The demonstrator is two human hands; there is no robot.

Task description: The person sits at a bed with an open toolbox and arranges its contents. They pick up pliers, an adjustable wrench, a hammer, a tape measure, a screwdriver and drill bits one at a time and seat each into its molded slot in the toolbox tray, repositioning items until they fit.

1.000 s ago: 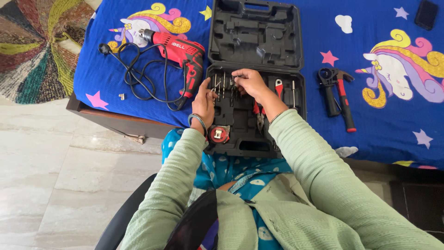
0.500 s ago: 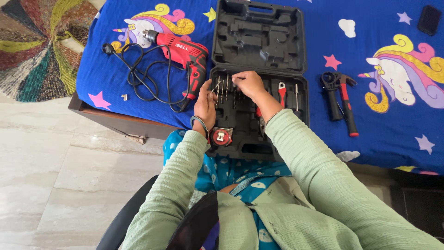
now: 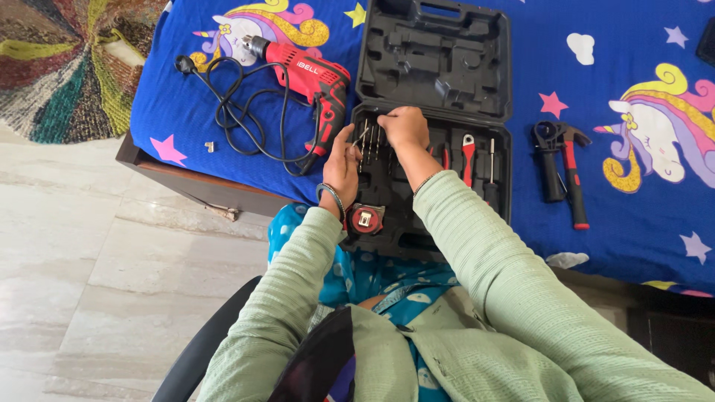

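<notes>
Fig. — Head view, seated person over an open tool case. Right hand (image 3: 404,126) sits fingers-down on the row of drill bits (image 3: 370,143) in the case's lower tray (image 3: 500,171), fingertips drawn together on the top of one bit; whether it is actually pinched or only touched cannot be told. Left hand (image 3: 342,165) is at the tray's left edge, fingers closed lightly around a thin bit (image 3: 360,138) that angles up toward the row.

Bits: several stand upright in their slots at the tray's upper left, just beside both hands. To the right of the right forearm — red-handled pliers (image 3: 468,155) and a slim screwdriver (image 3: 491,160), both seated in moulded recesses. Tape measure (image 3: 365,219) rests at the tray's lower left, near the left wrist.

Progress, as a judgement: small items look mostly housed in the tray. Lid (image 3: 436,56) stands open, its recesses holding nothing. Outside the case on the blue bedsheet (image 3: 633,89): red corded drill (image 3: 309,78) w/ loose cable (image 3: 246,119) to the left, hammer (image 3: 570,175) and black side handle (image 3: 547,164) to the right, a small metal piece (image 3: 211,147) near the bed's left edge. The large recess in the tray's middle appears unfilled.
</notes>
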